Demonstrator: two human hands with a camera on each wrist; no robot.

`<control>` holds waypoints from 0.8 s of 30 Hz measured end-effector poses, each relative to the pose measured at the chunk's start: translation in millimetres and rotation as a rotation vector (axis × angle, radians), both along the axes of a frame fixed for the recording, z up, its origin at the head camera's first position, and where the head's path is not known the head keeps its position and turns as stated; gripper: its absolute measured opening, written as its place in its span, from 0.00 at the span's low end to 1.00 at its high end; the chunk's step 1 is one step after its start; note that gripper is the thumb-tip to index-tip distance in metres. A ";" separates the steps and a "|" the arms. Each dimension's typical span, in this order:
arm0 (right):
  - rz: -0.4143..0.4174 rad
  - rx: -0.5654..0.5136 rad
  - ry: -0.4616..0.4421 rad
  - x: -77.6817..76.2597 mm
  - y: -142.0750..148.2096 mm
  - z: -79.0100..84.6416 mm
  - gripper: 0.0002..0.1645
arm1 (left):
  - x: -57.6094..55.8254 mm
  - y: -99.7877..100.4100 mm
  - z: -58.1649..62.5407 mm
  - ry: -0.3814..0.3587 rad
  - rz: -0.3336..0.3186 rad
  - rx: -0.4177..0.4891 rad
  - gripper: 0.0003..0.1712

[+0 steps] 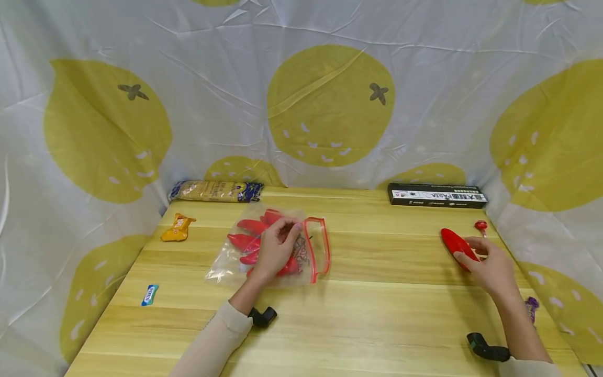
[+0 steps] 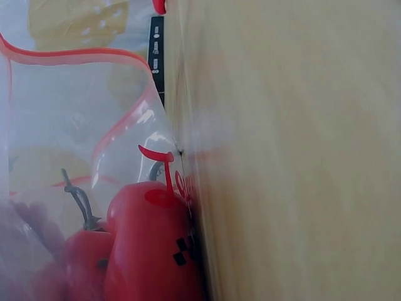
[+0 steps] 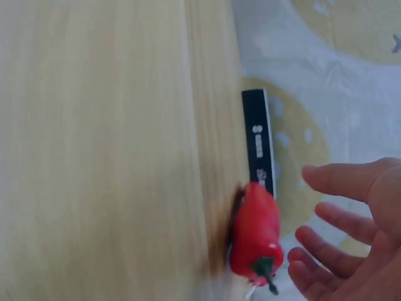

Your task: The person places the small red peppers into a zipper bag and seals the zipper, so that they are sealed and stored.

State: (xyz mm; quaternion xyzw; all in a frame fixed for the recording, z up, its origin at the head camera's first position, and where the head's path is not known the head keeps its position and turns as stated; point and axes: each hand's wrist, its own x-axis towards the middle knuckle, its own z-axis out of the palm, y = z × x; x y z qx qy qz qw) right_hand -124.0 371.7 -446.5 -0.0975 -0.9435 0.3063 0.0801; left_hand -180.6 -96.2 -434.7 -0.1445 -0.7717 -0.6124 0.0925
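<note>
A clear zip bag [image 1: 221, 269] with a red zip strip lies at the left middle of the table, its mouth open to the right. Several red peppers [image 1: 242, 242] are inside; in the left wrist view, red peppers [image 2: 150, 251] with dark stems show through the film. My left hand [image 1: 275, 248] is over the bag, fingers curled, thumb and forefinger pinching its film near the mouth. The left wrist view does not show that hand. My right hand [image 1: 492, 267] is beside a single red pepper [image 1: 454, 243]. In the right wrist view its fingers [image 3: 338, 222] are spread, apart from the pepper [image 3: 257, 229].
At the back are a yellow pasta packet [image 1: 212, 191] and a black pasta box [image 1: 435, 196]. An orange-wrapped snack [image 1: 178, 228] and a small blue-white packet [image 1: 149, 295] lie left. A red lollipop [image 1: 481, 225] and a purple-wrapped sweet [image 1: 531, 308] lie right. Lemon-print cloth surrounds the table.
</note>
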 end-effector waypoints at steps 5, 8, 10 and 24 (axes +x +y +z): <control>0.000 0.022 -0.079 -4.6 9.0 -7.2 0.39 | 0.7 -0.3 0.6 0.006 -0.015 0.015 0.11; -0.016 0.037 -0.105 -6.6 11.2 -10.0 0.38 | 1.0 -0.7 1.2 0.003 -0.022 0.020 0.11; -0.028 0.053 -0.120 -7.3 12.1 -11.1 0.36 | 1.3 -1.0 1.7 -0.005 -0.024 0.019 0.11; 0.152 -0.154 -0.049 -11.7 -41.9 -0.5 0.34 | 3.5 1.1 5.8 0.014 -0.010 -0.022 0.11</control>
